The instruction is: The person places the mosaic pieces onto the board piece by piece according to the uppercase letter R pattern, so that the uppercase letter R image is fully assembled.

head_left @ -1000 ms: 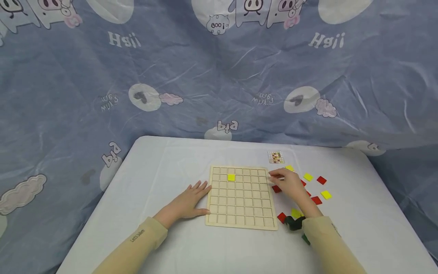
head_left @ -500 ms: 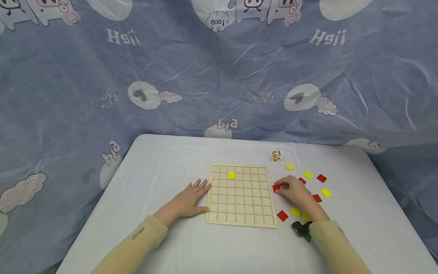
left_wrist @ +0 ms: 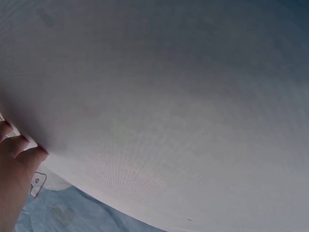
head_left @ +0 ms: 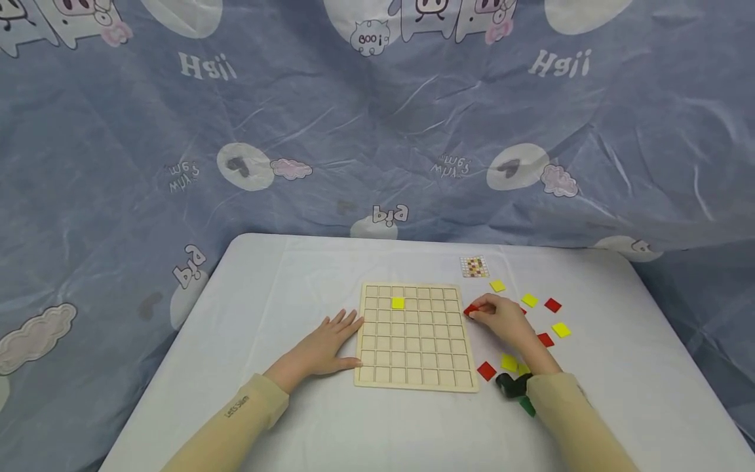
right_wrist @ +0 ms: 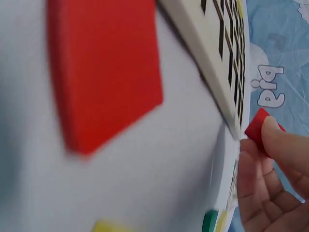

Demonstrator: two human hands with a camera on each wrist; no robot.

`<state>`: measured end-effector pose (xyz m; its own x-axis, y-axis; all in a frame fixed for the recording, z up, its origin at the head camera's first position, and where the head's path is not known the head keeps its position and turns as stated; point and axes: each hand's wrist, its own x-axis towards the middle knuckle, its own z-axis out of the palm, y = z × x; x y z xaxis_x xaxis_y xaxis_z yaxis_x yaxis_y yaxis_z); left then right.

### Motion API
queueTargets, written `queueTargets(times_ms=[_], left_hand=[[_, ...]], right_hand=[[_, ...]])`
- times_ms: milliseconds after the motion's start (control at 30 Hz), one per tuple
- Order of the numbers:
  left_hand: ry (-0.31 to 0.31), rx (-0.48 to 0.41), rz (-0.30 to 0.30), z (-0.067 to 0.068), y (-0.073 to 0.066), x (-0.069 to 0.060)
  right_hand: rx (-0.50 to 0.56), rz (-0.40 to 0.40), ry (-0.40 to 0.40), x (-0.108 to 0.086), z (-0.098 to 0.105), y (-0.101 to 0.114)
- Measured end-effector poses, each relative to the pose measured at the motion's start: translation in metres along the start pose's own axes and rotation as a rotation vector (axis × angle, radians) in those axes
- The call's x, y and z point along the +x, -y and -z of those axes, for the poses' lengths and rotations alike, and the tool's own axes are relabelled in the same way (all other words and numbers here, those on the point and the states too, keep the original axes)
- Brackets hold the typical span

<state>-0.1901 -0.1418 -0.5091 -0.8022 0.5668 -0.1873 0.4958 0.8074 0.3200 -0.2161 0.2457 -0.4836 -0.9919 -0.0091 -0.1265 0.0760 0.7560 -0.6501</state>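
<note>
A pale wooden grid board (head_left: 415, 386) lies on the table, with one yellow square tile (head_left: 398, 303) in a cell of its second row. My left hand (head_left: 315, 346) rests flat with spread fingers, its fingertips and thumb at the board's left edge. Only some fingers of it (left_wrist: 21, 152) show in the left wrist view. Just off the board's upper right edge, my right hand (head_left: 504, 321) pinches a red square tile (head_left: 470, 310) between thumb and fingers. The right wrist view shows this red tile (right_wrist: 258, 126) tilted, raised from the table.
Loose red tiles (head_left: 486, 371) and yellow tiles (head_left: 561, 330) lie scattered right of the board, some partly under my right forearm. A small pattern card (head_left: 474, 267) lies behind them. Near my right cuff are a dark wrist device (head_left: 512, 385) and a green tile (head_left: 527, 406).
My right hand moved down from the board's upper right corner to a red tile on the table, took hold of it and lifted it slightly upward. The left hand stayed put.
</note>
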Motion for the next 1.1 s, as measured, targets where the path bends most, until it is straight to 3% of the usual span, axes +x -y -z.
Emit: queueTargets(times_ms=[200,600,1100], left_hand=[[-0.001,-0.008,-0.005,0.002,-0.001,-0.001],[0.001,-0.014,-0.004,0.004,-0.003,0.0],[0.007,-0.001,0.016,0.0,-0.001,-0.001]], right_hand=[[0.105,0.033,-0.068,0.013,-0.017,0.023],[0.136,0.15,-0.026,0.027,-0.055,0.062],[-0.112,0.254,-0.034,0.031,-0.074,0.08]])
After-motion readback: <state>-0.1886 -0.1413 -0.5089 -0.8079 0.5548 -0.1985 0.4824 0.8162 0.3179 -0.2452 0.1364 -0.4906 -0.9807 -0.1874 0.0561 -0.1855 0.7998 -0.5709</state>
